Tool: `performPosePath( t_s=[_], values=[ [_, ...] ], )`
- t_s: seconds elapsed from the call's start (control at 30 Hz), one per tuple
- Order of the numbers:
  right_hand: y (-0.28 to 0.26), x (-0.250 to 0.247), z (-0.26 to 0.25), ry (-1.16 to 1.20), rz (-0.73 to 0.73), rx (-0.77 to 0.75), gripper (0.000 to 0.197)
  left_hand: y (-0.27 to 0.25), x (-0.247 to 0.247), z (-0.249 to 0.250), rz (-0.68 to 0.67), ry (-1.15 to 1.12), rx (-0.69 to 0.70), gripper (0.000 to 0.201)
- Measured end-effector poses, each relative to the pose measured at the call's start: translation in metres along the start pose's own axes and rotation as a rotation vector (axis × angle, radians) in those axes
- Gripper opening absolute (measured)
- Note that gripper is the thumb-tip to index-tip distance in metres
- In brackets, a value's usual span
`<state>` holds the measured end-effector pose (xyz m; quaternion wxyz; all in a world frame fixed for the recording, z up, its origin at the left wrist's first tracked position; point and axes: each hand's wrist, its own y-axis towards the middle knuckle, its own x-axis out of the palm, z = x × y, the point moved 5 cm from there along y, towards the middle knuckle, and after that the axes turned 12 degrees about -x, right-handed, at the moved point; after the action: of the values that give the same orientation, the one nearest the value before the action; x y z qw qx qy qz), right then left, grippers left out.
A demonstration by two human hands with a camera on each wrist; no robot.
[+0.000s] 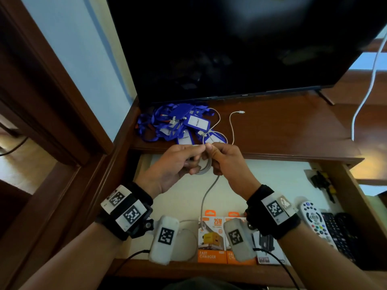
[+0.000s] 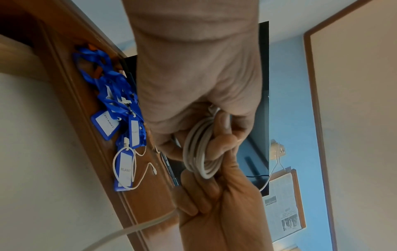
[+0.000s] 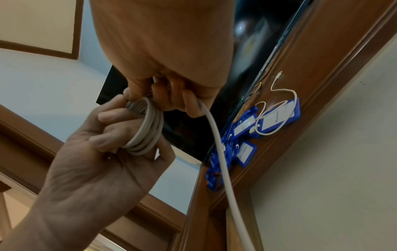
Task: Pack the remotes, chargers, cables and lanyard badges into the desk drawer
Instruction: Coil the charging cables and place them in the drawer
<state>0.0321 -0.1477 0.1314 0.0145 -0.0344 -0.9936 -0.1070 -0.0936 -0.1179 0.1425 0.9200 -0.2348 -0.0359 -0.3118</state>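
Both hands, left hand (image 1: pixel 167 164) and right hand (image 1: pixel 225 162), clamp a grey cable (image 3: pixel 148 125) wound in loops, tail trailing toward 6 o'clock into the drawer (image 1: pixel 261 176).

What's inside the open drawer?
In the drawer: orange charger boxes, remotes, a white cable. The wrist cameras cover part of it.
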Motion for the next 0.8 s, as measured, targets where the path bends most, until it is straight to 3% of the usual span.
performPosePath(
  t_s=[0.1,0.3,0.5,0.67,0.8],
  values=[
    [-0.002,0.002,0.001,0.034,0.012,0.006,0.032,-0.002,0.001,-0.001,-0.002,-0.042,-0.005,0.042],
    [-0.005,-0.004,0.008,0.21,0.061,0.013,0.017,-0.003,-0.01,0.009,-0.008,-0.425,0.072,0.038],
    [-0.014,-0.007,0.03,0.232,0.094,0.128,0.017,-0.013,-0.03,0.04,-0.006,-0.689,0.263,0.035],
    [-0.011,-0.005,0.021,0.057,0.049,0.088,0.015,-0.013,-0.046,0.045,0.193,-0.666,0.378,0.029],
    [-0.009,0.006,-0.001,-0.145,-0.104,-0.048,0.007,-0.014,-0.048,0.044,0.416,-0.336,0.41,0.037]
  ],
)
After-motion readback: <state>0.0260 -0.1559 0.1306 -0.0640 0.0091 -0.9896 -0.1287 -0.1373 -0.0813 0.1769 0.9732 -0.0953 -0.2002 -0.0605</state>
